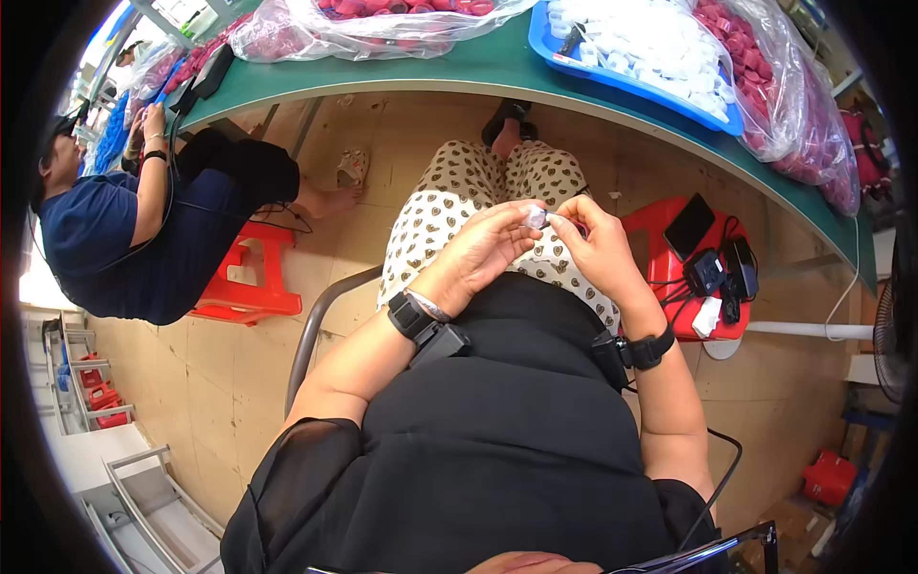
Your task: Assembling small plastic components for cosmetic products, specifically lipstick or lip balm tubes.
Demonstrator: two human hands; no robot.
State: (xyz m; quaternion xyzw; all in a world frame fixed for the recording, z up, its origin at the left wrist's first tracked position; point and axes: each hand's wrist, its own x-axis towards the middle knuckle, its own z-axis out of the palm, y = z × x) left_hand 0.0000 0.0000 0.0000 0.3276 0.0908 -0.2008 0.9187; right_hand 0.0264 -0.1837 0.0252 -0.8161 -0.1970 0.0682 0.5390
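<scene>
1. Two hands meet over the lap in the head view, so that's where everything is going on. The left hand (488,251) and the right hand (598,244) are brought together, fingertips pinching a small white part (536,219) between them. It's tiny, so I can't tell what kind of piece it is.
2. That white part sits right in the middle of the scene, above the knees in the patterned trousers (459,191), well short of the desk.
3. Both wrists carry black strapped bands: one on the left wrist (411,316), one on the right wrist (645,349).
4. Far side: a green desk (478,67) curves across the top. On it sits a blue tray (631,81) heaped with small white pieces, and clear bags of red parts (803,105) lie to the right of it, with another bag far left of the tray.
5. Right of the lap there's a red stool (669,249) with a black phone (688,226) and some black chargers with cables on top.
6. Left side: another person in a dark blue top (96,230) sits at the same desk on a red stool (253,282).
7. Floor is light wood-coloured boards (229,383), grey shelving frames near left.
</scene>
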